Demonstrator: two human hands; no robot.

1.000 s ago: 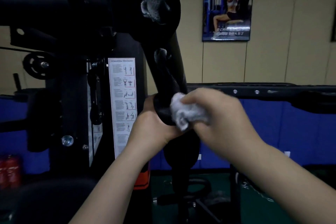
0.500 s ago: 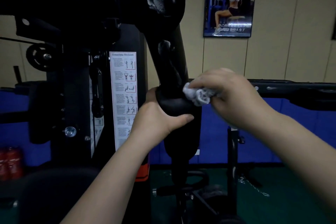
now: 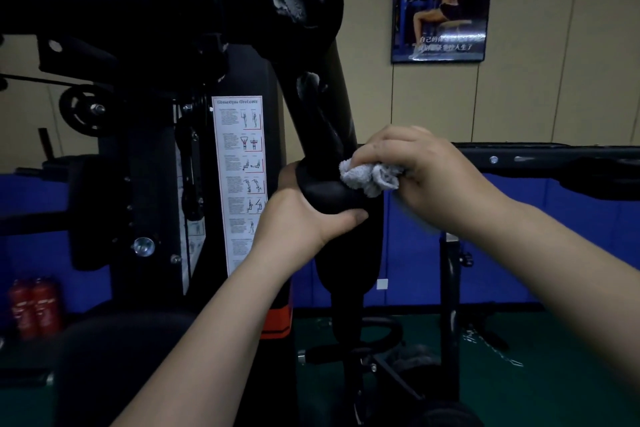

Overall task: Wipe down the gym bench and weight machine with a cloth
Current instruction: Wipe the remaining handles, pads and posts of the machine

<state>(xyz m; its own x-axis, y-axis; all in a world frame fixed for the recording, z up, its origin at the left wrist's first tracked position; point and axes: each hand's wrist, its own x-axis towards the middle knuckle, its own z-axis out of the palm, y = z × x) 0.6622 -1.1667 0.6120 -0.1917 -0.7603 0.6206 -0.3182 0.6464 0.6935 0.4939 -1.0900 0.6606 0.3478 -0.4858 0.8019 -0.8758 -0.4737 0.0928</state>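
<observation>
The right hand (image 3: 429,180) pinches a crumpled white cloth (image 3: 370,177) in curled fingers and presses it against the black padded arm (image 3: 332,135) of the weight machine (image 3: 156,156), just above where the left hand (image 3: 304,218) wraps the pad, thumb across its front. A second ago the cloth sat lower, below the left hand's grip; it has since climbed to the pad's upper edge. The left fingers are hidden behind the pad. The room is dim, so the machine's frame beside the workout chart (image 3: 240,180) blurs into black
</observation>
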